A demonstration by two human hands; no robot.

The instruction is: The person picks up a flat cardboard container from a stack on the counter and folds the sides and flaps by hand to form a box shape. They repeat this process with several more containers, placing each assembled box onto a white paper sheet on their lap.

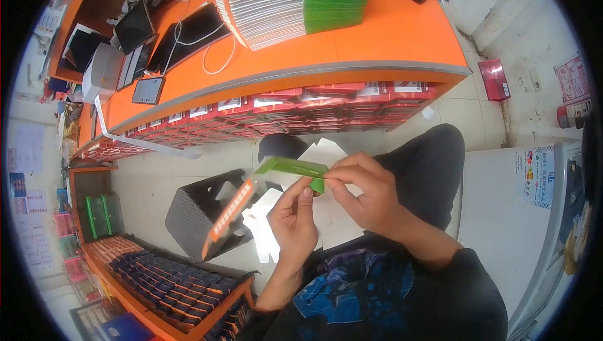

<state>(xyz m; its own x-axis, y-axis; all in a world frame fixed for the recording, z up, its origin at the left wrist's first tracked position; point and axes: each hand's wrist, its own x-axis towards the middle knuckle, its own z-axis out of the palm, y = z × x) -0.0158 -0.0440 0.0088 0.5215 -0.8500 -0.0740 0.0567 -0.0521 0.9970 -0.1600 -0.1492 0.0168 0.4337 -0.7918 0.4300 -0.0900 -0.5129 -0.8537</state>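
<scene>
Both my hands meet over my lap on a printed carton [292, 167] with a green end panel, a pale middle and an orange strip with white lettering that trails down to the left, slightly blurred. My left hand [295, 218] pinches the carton's green edge between thumb and fingers. Close beside it, my right hand [367, 190] grips the green end, thumb and fingertips pressed together on it. Some of the carton is hidden behind the fingers. Beneath my hands, white unfolded cardboard [339, 221] lies across my legs, its cut flaps showing.
A fanned stack of green and white flat cartons [270, 2] rests on the orange counter [402, 39], near a phone [148, 90] and cables. Red boxes [301, 105] fill the shelf below. A black crate [198, 212] stands on the floor at left; a white fridge [502, 215] stands at right.
</scene>
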